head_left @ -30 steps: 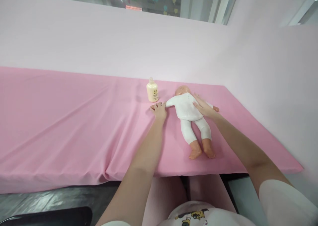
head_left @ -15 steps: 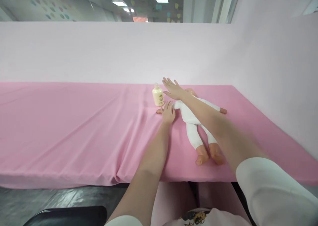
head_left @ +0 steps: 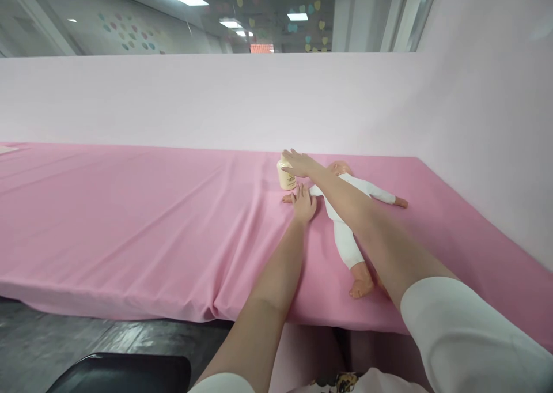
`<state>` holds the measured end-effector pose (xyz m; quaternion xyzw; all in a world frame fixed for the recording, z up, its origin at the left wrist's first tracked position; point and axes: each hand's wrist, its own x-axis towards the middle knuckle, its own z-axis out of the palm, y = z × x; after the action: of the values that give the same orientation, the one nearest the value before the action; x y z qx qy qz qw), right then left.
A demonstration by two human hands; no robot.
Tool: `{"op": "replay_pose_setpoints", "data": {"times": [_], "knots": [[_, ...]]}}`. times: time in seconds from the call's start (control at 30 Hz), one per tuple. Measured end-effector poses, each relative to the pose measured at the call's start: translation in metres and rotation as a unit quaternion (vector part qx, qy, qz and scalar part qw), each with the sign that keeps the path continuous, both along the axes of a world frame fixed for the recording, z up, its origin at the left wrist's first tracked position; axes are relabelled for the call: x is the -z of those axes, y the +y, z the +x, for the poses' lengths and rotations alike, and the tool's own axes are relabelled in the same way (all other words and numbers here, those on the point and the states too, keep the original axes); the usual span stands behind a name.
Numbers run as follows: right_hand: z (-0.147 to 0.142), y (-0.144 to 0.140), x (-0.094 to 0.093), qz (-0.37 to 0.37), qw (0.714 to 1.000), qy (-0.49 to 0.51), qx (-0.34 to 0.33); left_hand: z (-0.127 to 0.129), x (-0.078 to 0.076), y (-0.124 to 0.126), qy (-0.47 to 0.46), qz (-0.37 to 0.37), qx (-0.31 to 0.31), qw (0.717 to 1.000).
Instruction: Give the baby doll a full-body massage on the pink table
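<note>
A doll in a white bodysuit (head_left: pixel 343 243) lies on its back on the pink cloth, head away from me, arms stretched out sideways. Across its arm on the left rests my left hand (head_left: pixel 305 204), with its fingers spread. A cream-coloured lotion bottle (head_left: pixel 287 181) stands upright just beyond that arm. My right hand (head_left: pixel 298 163) is closed round the bottle's upper part, thumb on the near side, hiding its top. My right forearm passes over the doll and covers part of its torso and one leg.
The pink-covered table (head_left: pixel 129 220) runs far to the left. A white partition (head_left: pixel 173 102) borders its back, and a white wall (head_left: pixel 488 122) stands on the right. A black chair (head_left: pixel 121 376) is at the lower left, below the table edge.
My right hand has gone from spread fingers beside the bottle to a grip on its upper part. My left hand stays on the doll's arm. The view has shifted slightly.
</note>
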<state>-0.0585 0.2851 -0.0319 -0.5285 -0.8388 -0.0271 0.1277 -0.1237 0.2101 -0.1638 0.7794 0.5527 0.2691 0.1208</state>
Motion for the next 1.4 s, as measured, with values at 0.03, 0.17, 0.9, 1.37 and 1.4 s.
{"op": "replay_pose_setpoints", "data": {"times": [0.03,0.17,0.9,1.37,1.4], "knots": [[0.0,0.001,0.004,0.002,1.0,-0.011,-0.004,0.0,-0.001,0.0,0.008,-0.003,-0.002,1.0],[0.004,-0.003,0.023,-0.001,0.999,-0.039,-0.001,0.0,0.0,-0.002,0.041,0.001,0.005,0.999],[0.137,-0.144,0.107,-0.033,0.945,0.073,0.317,0.02,-0.005,-0.013,-0.021,-0.026,0.08,0.996],[0.132,-0.144,0.105,-0.042,0.978,0.046,0.199,0.039,-0.017,-0.032,0.062,-0.073,0.187,0.978],[0.132,-0.144,0.105,-0.043,0.978,0.046,0.198,0.042,-0.021,-0.035,0.065,-0.074,0.163,0.982]]}}
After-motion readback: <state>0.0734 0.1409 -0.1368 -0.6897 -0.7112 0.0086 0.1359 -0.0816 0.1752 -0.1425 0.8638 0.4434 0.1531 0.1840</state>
